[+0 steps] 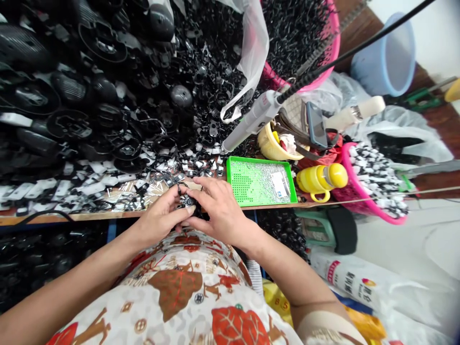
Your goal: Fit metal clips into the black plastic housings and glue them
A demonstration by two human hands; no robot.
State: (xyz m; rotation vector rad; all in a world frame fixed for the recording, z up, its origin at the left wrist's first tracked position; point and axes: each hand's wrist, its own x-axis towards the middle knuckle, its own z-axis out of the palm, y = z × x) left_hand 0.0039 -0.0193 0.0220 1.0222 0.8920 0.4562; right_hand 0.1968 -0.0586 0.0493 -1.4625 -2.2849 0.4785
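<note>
At the bench's front edge, a small black plastic part (187, 201) sits between my two hands. My left hand (166, 214) pinches it from the left, thumb and fingers closed around its side. From the right, my right hand (214, 207) grips the same part with thumb and forefinger, the other fingers bent over it. Much of the part is hidden by my fingers. Just beyond the hands lie thin white sticks (151, 191) and small white and black pieces (102, 179).
A green tray (260, 159) of tiny metal pieces lies to the right, beside a yellow bottle (316, 179). A grey electric screwdriver (251, 122) hangs above it. Black parts (108, 115) heap up behind. Pink baskets (336, 33) stand at right.
</note>
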